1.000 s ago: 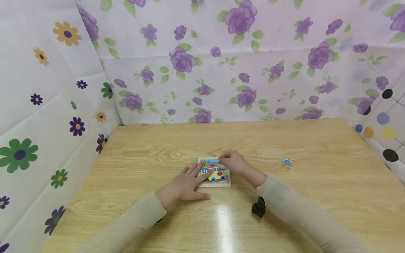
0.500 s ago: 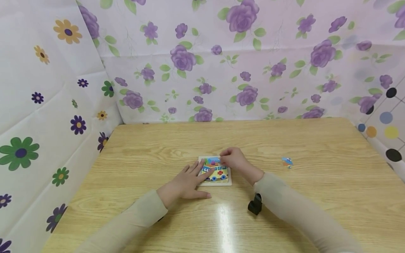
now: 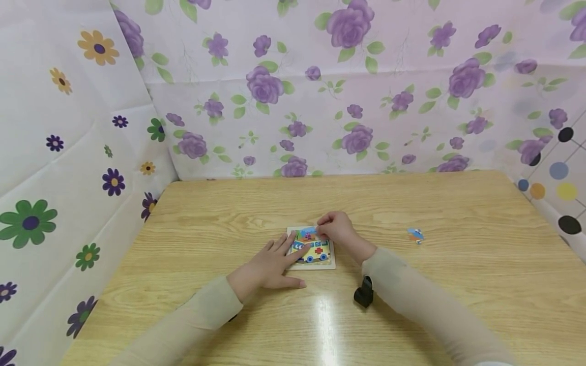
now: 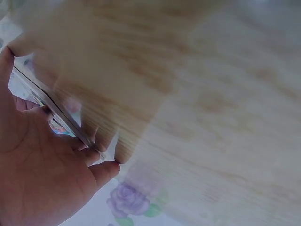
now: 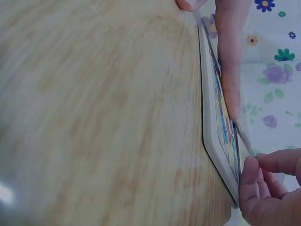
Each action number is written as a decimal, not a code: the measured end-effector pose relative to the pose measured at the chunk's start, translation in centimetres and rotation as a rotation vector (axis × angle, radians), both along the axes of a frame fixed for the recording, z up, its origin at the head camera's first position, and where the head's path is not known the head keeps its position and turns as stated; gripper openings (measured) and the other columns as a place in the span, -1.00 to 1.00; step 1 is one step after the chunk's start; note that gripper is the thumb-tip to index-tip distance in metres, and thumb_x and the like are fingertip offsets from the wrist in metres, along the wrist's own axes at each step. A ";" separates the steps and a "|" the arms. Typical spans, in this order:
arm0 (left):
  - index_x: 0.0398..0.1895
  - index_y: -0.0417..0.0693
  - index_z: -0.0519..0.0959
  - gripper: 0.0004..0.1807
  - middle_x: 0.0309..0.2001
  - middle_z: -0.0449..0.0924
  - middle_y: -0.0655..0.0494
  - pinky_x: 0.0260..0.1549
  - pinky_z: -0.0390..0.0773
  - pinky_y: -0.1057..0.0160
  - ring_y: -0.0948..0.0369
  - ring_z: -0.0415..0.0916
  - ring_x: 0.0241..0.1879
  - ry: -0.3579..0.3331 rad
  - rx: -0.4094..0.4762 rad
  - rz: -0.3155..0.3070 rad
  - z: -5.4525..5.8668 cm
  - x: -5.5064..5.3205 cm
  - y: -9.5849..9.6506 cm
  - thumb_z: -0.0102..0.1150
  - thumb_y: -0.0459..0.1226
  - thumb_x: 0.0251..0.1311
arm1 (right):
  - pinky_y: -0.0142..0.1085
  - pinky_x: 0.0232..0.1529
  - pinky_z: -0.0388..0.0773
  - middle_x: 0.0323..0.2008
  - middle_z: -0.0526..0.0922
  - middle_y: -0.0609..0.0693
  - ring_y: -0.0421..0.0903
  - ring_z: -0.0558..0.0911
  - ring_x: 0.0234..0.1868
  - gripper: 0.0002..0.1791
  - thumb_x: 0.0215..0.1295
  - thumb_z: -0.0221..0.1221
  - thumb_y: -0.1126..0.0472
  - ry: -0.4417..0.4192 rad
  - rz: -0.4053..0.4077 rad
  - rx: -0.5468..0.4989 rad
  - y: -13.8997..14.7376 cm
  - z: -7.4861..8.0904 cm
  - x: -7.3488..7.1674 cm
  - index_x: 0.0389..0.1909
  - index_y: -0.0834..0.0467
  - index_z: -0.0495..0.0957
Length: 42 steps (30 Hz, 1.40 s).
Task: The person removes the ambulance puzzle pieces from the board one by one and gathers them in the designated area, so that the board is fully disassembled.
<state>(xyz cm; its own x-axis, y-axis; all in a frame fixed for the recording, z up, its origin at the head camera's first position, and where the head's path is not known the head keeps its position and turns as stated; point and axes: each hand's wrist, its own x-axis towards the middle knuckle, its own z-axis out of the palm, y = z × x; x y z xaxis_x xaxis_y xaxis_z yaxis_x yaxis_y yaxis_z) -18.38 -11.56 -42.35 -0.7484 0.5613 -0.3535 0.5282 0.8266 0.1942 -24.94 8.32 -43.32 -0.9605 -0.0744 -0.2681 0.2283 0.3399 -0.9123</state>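
A small picture puzzle (image 3: 317, 260) in a white frame lies flat on the table, showing a yellow ambulance with a red cross. My left hand (image 3: 267, 265) rests over its left side with the fingers spread and straight. At the upper right corner of the puzzle, my right hand (image 3: 342, 233) pinches a thin puzzle piece (image 5: 244, 139) between thumb and fingers. In the right wrist view that piece stands tilted up from the board. Its printed face is mostly hidden by the fingers in the head view. The left wrist view shows the left palm (image 4: 42, 174) beside the frame's edge.
To the right, a loose blue and orange puzzle piece (image 3: 415, 234) lies on the wooden table (image 3: 220, 213). A black wrist-worn device (image 3: 364, 293) hangs below the right sleeve. Flowered cloth (image 3: 311, 122) closes off the back and left.
The right hand stays at the puzzle's upper right corner, while its wrist and forearm have shifted slightly left. The left hand has kept its place on the puzzle.
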 end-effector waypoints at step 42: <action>0.51 0.37 -0.18 -0.06 0.53 -0.47 -0.02 0.41 -0.19 -0.14 -0.01 -0.40 0.50 0.012 0.007 -0.002 -0.6 -0.1 -0.2 -0.11 0.39 0.13 | -0.29 -0.11 0.63 -0.33 0.60 -0.02 -0.20 0.65 -0.32 -0.77 0.26 0.17 0.37 0.030 0.035 -0.096 9.0 4.4 1.8 -0.12 0.41 0.46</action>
<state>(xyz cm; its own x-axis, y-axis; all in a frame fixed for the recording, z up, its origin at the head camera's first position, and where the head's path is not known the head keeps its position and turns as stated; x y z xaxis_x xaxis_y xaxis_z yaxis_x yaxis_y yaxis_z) -18.48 -11.75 -42.99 -0.7511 0.5655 -0.3406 0.5325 0.8239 0.1937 -23.13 17.33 -38.90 -0.9643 -0.1322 -0.2296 0.1902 0.2582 -0.9472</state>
